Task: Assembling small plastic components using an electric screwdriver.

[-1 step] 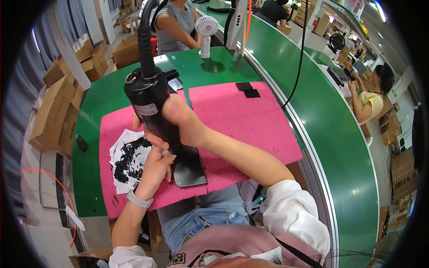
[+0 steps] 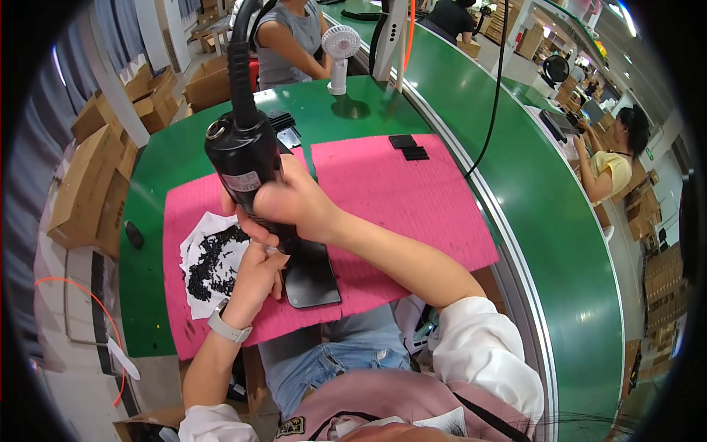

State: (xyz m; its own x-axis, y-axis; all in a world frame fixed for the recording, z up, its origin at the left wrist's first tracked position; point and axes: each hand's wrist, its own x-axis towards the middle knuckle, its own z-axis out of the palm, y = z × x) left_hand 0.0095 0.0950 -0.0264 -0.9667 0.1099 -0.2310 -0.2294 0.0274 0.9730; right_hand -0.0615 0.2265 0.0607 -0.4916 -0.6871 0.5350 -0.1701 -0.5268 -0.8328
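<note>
My right hand [image 2: 298, 202] is wrapped round a black electric screwdriver [image 2: 245, 151], held nearly upright with its thick ribbed cord at the top. The thumb, blurred, lies across the tool's body. Its lower end comes down over a flat, glossy black panel [image 2: 313, 283], and the tip is hidden. Close beside that end, my left hand [image 2: 258, 276] has its fingers drawn together at the panel's left edge. What they pinch, if anything, cannot be made out. Left of this hand, a crumpled white paper [image 2: 234, 259] bears many tiny black pieces.
Pink ribbed mats [image 2: 390, 206] cover part of the green table [image 2: 162, 169]. Black flat parts [image 2: 402, 141] lie at the far right mat edge. A white fan [image 2: 339, 62] stands at the back. A thin black cable [image 2: 492, 125] hangs on the right. Cardboard boxes [image 2: 92, 191] stand left.
My right thumb has shifted down and to the left across the screwdriver's body. The screwdriver, the panel and my left hand look the same.
</note>
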